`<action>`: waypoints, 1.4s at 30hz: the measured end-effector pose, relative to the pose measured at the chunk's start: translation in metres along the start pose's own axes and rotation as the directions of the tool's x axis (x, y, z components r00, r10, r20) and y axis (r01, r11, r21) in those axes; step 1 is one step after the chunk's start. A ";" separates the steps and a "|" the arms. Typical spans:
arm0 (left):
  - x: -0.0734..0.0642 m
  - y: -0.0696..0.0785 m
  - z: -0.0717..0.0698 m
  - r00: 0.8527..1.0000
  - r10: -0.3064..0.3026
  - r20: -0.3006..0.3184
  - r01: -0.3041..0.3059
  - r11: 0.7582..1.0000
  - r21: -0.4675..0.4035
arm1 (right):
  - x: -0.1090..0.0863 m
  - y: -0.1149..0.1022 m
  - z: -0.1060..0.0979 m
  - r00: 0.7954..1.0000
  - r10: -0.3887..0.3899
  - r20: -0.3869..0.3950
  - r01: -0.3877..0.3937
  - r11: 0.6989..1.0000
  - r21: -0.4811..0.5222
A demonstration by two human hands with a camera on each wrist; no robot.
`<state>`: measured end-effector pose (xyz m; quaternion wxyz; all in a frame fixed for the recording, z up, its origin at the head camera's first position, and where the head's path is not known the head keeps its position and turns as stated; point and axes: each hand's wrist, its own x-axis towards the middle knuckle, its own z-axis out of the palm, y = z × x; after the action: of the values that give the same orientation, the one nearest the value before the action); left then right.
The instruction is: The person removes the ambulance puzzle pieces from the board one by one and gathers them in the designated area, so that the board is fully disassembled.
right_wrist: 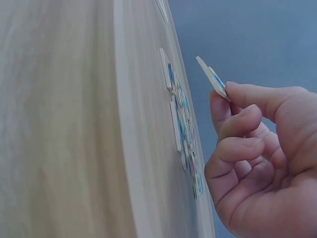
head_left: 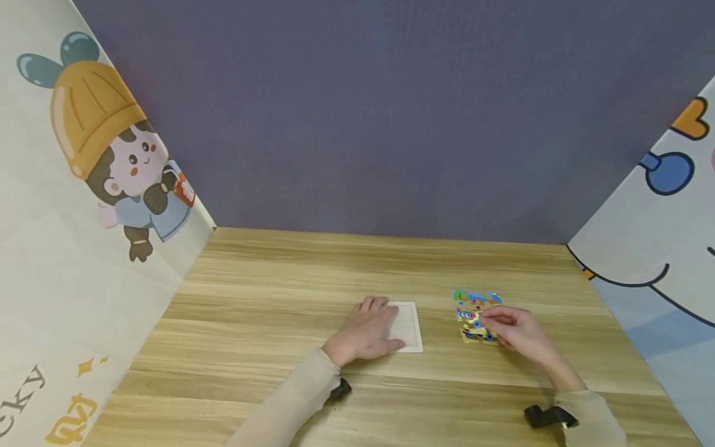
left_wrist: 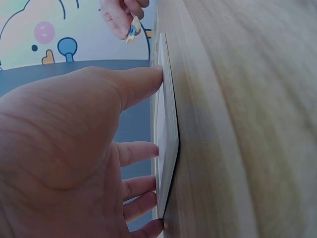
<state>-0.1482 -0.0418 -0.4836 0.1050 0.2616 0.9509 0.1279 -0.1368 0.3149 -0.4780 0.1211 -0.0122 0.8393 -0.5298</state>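
Observation:
My left hand (head_left: 365, 330) lies on a flat white framed puzzle board (head_left: 417, 329), its fingers spread and fairly straight. In the left wrist view, the thumb and fingertips touch the board's face near its edges. To the right, my right hand (head_left: 522, 335) pinches a thin jigsaw piece (right_wrist: 212, 79) between thumb and index finger, with the other fingers curled in. That piece is raised off the table and tilted, its printed face mostly turned away. Below it lie several colourful jigsaw pieces (head_left: 475, 298), loosely grouped and partly covered by my right hand in the head view.
The wood-grain table (head_left: 251, 298) meets a dark grey-blue panel (head_left: 357, 124) at the back. White side panels with cartoon prints stand at the left (head_left: 56, 248) and right (head_left: 631, 261). Dark camera mounts show at both wrists.

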 end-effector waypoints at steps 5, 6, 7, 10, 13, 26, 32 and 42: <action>0.000 0.000 -0.001 1.000 -0.002 0.004 0.002 1.000 -0.007 | 0.000 0.005 -0.006 1.000 -0.010 -0.013 0.010 1.000 -0.002; 0.000 0.000 -0.001 1.000 -0.001 0.004 0.001 1.000 -0.010 | 0.000 0.006 -0.007 1.000 -0.011 -0.017 0.011 1.000 -0.003; 0.000 0.000 -0.001 1.000 0.000 0.004 0.000 1.000 -0.012 | 0.000 0.006 -0.008 1.000 -0.015 -0.020 0.015 1.000 -0.001; 0.000 0.000 -0.001 1.000 0.004 0.005 -0.004 1.000 -0.013 | -0.001 0.008 -0.011 0.999 -0.014 -0.034 0.014 1.000 0.005; 0.000 0.000 -0.001 1.000 0.009 0.007 -0.009 1.000 -0.011 | -0.001 0.011 -0.015 0.999 0.002 -0.046 -0.002 1.000 0.002; 0.000 -0.001 -0.001 1.000 0.011 0.013 -0.011 1.000 -0.016 | -0.006 0.024 -0.031 0.996 0.049 -0.070 -0.051 0.998 -0.025; 0.000 0.000 -0.001 1.000 0.011 0.014 -0.011 1.000 -0.021 | -0.008 0.027 -0.038 0.995 0.067 -0.078 -0.072 0.995 -0.065; -0.001 -0.001 -0.002 1.000 0.005 0.014 -0.005 1.000 -0.022 | -0.013 0.034 -0.045 0.995 0.083 -0.052 -0.088 0.989 -0.115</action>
<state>-0.1484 -0.0435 -0.4822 0.1144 0.2636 0.9480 0.1367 -0.1303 0.3722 -0.4877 0.1228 0.0293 0.8713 -0.4743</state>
